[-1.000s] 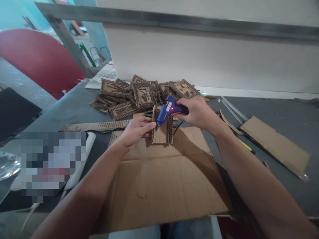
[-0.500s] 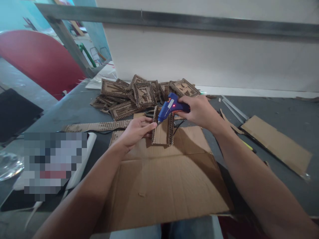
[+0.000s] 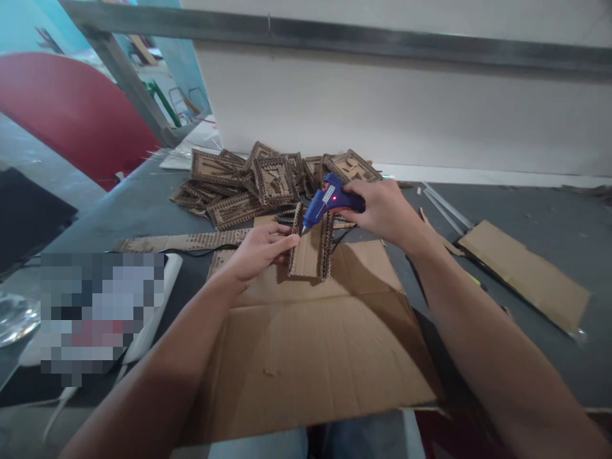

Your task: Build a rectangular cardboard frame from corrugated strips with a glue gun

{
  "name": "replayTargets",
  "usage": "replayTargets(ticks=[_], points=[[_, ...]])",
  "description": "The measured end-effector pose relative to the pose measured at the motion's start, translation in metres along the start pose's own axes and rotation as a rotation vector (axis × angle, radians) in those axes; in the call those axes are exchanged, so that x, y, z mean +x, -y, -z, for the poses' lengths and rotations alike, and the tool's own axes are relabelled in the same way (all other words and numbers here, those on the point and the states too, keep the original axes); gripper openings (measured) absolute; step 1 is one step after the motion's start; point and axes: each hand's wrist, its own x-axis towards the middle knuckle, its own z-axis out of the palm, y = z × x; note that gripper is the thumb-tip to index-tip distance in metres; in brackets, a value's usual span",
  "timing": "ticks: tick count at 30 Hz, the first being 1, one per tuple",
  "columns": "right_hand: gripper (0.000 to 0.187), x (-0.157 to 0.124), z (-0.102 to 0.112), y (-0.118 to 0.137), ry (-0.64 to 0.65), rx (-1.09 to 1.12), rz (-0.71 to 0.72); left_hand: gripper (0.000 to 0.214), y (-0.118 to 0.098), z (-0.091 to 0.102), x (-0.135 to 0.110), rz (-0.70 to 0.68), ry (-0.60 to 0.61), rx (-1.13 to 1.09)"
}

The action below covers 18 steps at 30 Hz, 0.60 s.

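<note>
A blue hot glue gun (image 3: 321, 203) with a lit red light is gripped in my right hand (image 3: 377, 207). Its nozzle points down at the inner left edge of a small cardboard piece (image 3: 306, 255) with raised corrugated strips along its sides. My left hand (image 3: 265, 252) pinches this piece by its left side, thumb at the edge near the nozzle. Whether the nozzle touches the cardboard I cannot tell. Under both hands lies a large cardboard sheet (image 3: 310, 357). Behind them, several small framed cardboard pieces (image 3: 275, 182) are heaped in a pile.
On the left lie a perforated cardboard strip (image 3: 176, 242), a black cord and a blurred-out device with a white edge (image 3: 165, 299). To the right are clear glue sticks (image 3: 444, 207) and a flat cardboard piece (image 3: 526, 274). A metal bar (image 3: 335, 38) crosses the back wall.
The nozzle has shifted slightly up along the left edge of the cardboard piece. Both hands keep their hold, and the whole view has moved a little.
</note>
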Motion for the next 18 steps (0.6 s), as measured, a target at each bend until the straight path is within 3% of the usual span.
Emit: replayTargets(ticks=[18], points=[[0.025,0.0009,0.0018,-0.0012,-0.009,-0.023,-0.057,0.044,-0.0009,-0.0003,0.0000,-0.004,0.013,0.018]])
